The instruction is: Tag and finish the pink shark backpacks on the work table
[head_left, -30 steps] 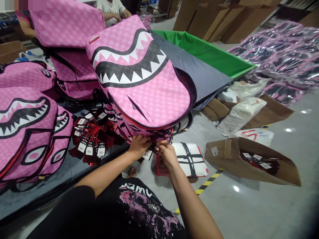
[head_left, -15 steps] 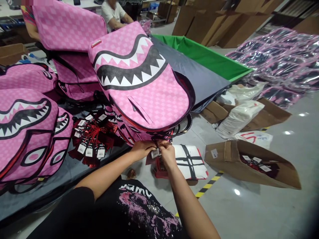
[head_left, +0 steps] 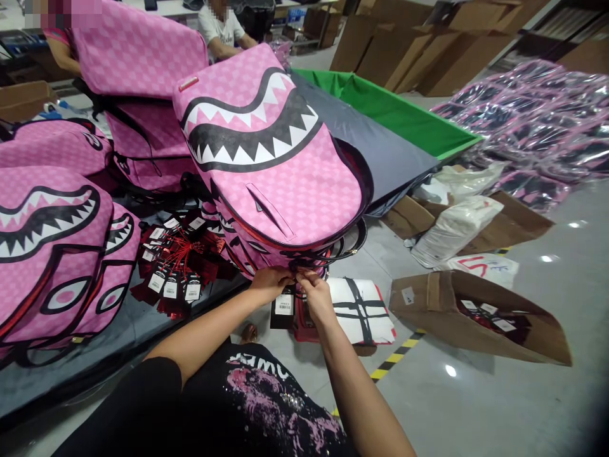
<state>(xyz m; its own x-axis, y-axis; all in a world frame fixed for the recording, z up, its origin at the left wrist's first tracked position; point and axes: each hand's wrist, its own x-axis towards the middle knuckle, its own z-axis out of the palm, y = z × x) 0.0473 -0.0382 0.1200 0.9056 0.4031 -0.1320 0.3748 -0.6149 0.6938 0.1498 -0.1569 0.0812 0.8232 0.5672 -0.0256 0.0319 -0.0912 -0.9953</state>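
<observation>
A pink checkered backpack with a black-and-white shark mouth lies in front of me, its black carry handle at the near end. At that end my left hand and my right hand meet, both closed with fingertips pinched together. A dark hang tag with a white barcode label dangles just below the fingers. The string they pinch is mostly hidden by the fingers. Left of them, a bunch of similar hang tags with red strings lies on the dark-covered table.
More pink backpacks stand at left. An open carton with tags sits on the floor at right, near a white strapped bundle. Behind are a green-lined bin, plastic-wrapped bags and a co-worker.
The hang tag, earlier crumpled between my fingers, now hangs flat below them with its label facing me. My hands stay pinched together at the backpack's near end.
</observation>
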